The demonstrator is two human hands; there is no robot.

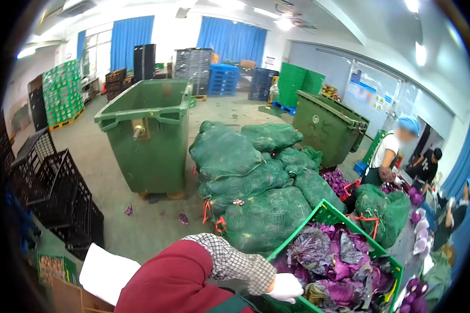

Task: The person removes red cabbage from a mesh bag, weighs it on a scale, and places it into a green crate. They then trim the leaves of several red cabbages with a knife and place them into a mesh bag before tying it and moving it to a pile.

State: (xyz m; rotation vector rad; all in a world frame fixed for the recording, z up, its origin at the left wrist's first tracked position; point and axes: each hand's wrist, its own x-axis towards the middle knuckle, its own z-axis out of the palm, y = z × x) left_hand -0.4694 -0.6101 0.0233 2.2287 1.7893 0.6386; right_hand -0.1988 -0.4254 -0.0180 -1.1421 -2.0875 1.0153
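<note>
My left hand (286,288) wears a white glove below a checkered sleeve cover. It is at the near left rim of a green plastic crate (325,208), and its fingers appear closed on that rim. Torn purple cabbage leaves (335,255) fill much of the crate, some of them dark and wilted. Beyond the crate, green mesh sacks (263,216) lie in a pile, several tied with red cord. My right hand is out of view.
A large green wheeled bin (146,151) stands behind the sacks at left, another bin (326,125) at right. Black crates (57,188) are stacked at left. A co-worker in a blue cap (389,151) stands at right near a filled mesh sack (384,214); purple cabbages (415,297) lie lower right.
</note>
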